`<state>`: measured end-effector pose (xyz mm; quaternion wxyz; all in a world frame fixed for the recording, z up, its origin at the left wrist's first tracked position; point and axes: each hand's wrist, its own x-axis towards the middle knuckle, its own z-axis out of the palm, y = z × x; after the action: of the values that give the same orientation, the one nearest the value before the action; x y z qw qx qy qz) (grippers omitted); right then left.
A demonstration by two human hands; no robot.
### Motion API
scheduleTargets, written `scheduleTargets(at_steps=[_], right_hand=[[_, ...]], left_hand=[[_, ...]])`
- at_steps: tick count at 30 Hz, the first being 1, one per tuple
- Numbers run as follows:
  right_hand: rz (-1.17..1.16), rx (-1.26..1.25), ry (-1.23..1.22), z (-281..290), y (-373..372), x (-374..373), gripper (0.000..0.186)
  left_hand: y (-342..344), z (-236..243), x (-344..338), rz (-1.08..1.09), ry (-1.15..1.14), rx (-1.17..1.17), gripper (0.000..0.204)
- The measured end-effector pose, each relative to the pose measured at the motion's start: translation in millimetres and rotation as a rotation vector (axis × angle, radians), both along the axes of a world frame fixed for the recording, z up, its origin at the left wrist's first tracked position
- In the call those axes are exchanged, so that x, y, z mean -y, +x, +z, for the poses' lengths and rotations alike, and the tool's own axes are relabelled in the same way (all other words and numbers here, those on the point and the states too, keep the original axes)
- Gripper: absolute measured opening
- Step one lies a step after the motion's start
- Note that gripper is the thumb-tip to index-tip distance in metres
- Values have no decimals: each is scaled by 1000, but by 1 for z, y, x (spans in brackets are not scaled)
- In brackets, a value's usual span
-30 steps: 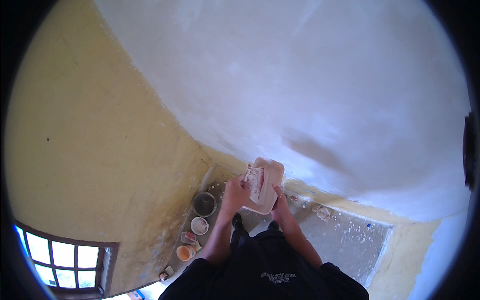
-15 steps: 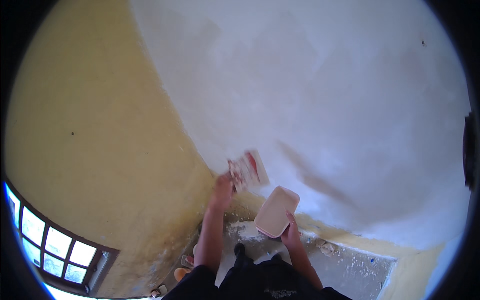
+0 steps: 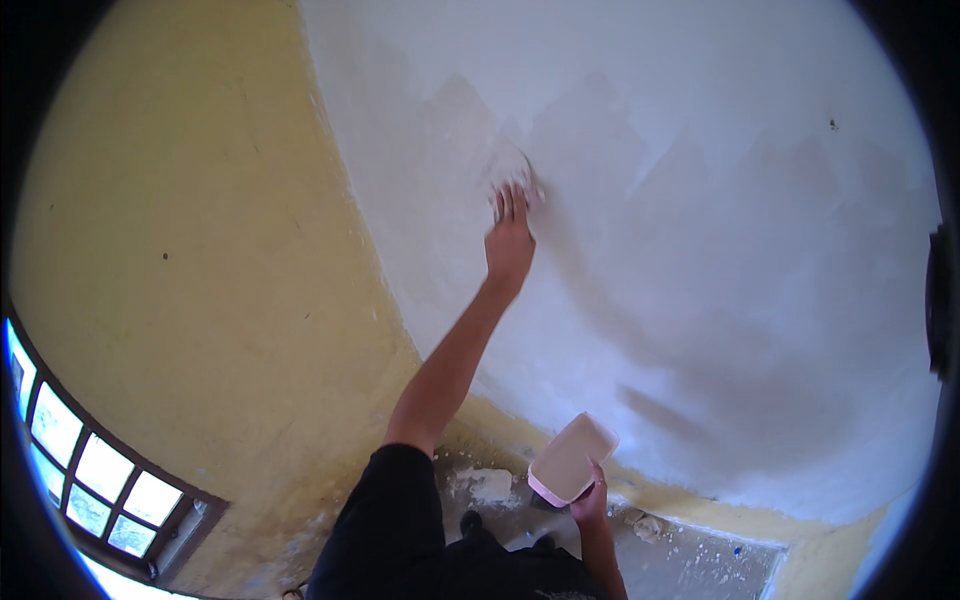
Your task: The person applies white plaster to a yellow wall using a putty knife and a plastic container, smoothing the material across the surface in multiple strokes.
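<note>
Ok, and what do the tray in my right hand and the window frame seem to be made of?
The tray looks like smooth, pale pink plastic, judging by its thin rim and rounded corners. The window frame could be brown-painted wood or metal; its dark, even colour leaves that open.

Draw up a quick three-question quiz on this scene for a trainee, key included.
1. Fill in the colour: the left hand is raised to the ____ wall.
2. True or false: the right hand holds the tray.
3. Where in the picture is the window? A) upper right; B) lower right; C) lower left.

Key: 1. white; 2. true; 3. C.
</note>
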<state>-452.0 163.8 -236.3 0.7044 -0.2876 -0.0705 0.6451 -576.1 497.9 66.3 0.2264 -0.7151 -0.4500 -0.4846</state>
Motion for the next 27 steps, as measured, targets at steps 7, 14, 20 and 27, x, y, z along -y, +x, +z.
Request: scheduleTargets(at_steps=[7,14,20,27], right_hand=[[4,-9,-15,-8,6,7,42],[-41,314,66,-62,9,20,43],[-11,-82,37,-32,17,21,39],[37,22,-13,-23,11,15,41]], left_hand=[[-51,-24,41,-90,-47,596,22],[-111,48,-50,211,-194,874,17],[-21,104,-26,190,-76,585,30],[60,114,73,-145,4,361,43]])
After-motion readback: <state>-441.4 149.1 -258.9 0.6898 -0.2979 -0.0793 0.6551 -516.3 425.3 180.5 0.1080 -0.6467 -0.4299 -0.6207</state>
